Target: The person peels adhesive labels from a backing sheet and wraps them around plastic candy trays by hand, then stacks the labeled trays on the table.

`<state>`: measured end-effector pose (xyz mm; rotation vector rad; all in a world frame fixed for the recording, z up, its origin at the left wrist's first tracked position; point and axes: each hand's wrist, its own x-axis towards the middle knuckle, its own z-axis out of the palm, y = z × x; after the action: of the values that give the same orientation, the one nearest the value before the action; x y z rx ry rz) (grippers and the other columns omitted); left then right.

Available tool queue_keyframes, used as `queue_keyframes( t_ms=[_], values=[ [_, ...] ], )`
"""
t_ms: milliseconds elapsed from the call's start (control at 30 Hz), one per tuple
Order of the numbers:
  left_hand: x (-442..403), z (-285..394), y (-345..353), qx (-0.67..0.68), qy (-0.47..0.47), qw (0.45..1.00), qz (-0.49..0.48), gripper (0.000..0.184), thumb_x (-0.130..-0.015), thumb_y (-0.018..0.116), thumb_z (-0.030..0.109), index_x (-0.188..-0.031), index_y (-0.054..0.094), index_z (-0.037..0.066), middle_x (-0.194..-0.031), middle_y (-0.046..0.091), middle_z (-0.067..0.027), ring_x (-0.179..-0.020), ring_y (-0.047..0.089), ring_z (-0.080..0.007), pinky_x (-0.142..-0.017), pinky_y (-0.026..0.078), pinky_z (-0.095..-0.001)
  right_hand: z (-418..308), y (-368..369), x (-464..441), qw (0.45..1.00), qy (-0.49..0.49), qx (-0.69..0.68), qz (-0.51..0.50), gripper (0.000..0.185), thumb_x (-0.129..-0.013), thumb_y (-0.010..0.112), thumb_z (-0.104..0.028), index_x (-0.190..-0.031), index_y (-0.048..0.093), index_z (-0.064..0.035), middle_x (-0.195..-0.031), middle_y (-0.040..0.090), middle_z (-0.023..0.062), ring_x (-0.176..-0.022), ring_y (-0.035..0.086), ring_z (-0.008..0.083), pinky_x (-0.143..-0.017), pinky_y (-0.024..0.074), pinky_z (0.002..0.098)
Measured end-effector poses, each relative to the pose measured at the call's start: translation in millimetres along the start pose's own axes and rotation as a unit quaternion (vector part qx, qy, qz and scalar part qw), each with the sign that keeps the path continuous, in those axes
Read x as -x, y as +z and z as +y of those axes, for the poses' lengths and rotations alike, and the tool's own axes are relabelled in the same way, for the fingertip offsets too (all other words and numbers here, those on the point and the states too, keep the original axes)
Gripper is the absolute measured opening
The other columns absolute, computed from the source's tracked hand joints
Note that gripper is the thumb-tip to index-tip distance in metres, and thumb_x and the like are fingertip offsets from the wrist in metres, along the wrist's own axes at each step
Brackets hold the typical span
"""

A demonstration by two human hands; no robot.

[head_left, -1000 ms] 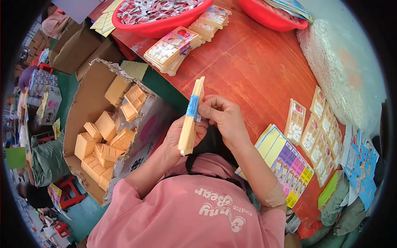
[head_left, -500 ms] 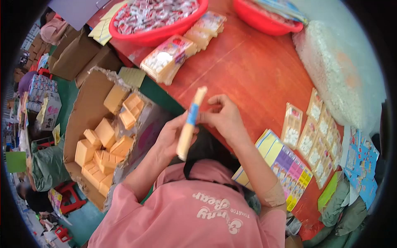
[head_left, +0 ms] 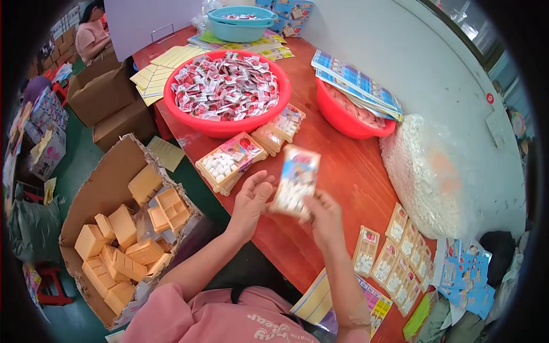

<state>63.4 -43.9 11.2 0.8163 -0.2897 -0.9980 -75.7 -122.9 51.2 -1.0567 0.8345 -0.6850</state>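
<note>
Above the red table's near edge, my right hand (head_left: pixel 326 220) grips the lower right corner of a filled snack tray (head_left: pixel 296 180), thumb on the front. The tray is tilted with its face up, showing white pieces below and a blue and red printed part above, slightly blurred. My left hand (head_left: pixel 249 204) is at the tray's lower left side, fingers apart; whether a fingertip touches the edge I cannot tell. Just beyond my left hand lies a stack of similar filled trays (head_left: pixel 229 162), with a second stack (head_left: pixel 280 130) behind it.
A red basin (head_left: pixel 171 106) of small packets stands behind the stacks; another red basin (head_left: pixel 349 123) bears printed sheets. At right are a bag of white pieces (head_left: pixel 429 177) and rows of partly filled trays (head_left: pixel 394 268). Left is a carton (head_left: pixel 86 200) of peach-coloured trays.
The tray has turned from edge-on to face up and moved out over the table. My left hand has opened from it; my right hand now grips its corner. The view has tilted up.
</note>
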Motion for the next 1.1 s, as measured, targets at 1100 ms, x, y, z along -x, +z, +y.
queue_keyframes(
  t_ms=[1100],
  values=[
    [-32,89,6,-0.613,0.441,0.655,-0.010,0.026,-0.075,0.070,0.015,-0.096,0.062,0.002,-0.095,0.062,-0.0123,-0.092,0.057,-0.0300,-0.082,0.044,-0.0394,-16,34,-205,0.989,-0.049,0.138,-0.018,0.050,-0.072,0.058,-0.006,-0.120,0.050,0.0021,-0.100,0.060,0.0082,-0.085,0.058,0.0178,-0.077,0.0461,0.0311]
  ],
)
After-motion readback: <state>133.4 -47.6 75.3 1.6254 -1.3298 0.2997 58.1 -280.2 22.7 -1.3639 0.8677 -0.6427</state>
